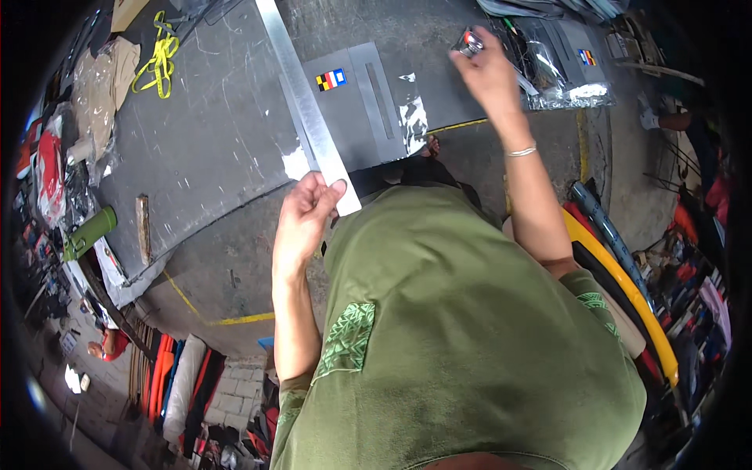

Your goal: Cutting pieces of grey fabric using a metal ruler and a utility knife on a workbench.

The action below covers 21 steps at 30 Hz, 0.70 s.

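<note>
My left hand (304, 213) pinches the near end of a long flat metal straightedge (301, 98) between thumb and fingers. The straightedge runs away from me across the table and lies over the left part of a grey sheet panel (351, 117). The panel bears a small multicoloured flag-like patch (330, 80) and a long dark strip; shiny clear film shows at its sides. Off to the right, my right hand (493, 78) is closed around a small object with red and shiny metallic parts (470, 43), raised above the table. Its exact kind cannot be made out.
On the dark table (204, 133), a yellow tape (161, 59) lies coiled at the far left, near brown plastic-wrapped material (102, 86). A green roll (92, 233) is at the left edge. Another grey panel with film (568, 59) sits far right. Fabric rolls (184, 384) stand behind-left.
</note>
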{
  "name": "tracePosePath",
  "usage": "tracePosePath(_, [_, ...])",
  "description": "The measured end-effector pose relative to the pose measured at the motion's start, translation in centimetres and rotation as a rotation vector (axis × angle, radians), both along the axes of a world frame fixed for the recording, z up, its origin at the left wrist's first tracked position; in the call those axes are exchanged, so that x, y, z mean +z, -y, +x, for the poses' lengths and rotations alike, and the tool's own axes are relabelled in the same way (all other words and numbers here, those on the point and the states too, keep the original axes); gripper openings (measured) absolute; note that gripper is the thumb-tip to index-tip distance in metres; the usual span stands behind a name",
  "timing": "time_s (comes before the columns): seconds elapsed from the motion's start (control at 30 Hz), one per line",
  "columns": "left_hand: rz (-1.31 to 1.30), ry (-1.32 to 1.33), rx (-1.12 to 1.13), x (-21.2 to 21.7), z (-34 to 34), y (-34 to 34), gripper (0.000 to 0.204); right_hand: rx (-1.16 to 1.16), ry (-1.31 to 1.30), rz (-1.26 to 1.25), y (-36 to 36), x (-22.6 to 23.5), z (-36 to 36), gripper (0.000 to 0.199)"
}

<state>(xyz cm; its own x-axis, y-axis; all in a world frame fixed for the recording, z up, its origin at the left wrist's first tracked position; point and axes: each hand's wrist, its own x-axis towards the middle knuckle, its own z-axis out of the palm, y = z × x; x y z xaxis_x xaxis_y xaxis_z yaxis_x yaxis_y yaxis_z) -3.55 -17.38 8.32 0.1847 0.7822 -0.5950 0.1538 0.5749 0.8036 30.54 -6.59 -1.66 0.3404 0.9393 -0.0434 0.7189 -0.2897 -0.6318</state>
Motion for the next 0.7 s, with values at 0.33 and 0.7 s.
tracePosePath(0.33, [0.411,-1.135,-0.463,-2.3,-14.3,-5.7,0.042,-0.105,0.385,-0.055,3.3,-2.6,2.9,0.043])
tracePosePath(0.7, [1.345,-0.594,-0.773,-12.8,1.5,-17.6,0.061,-0.137,0.198,-0.145,4.8,-0.5,-1.9,0.033])
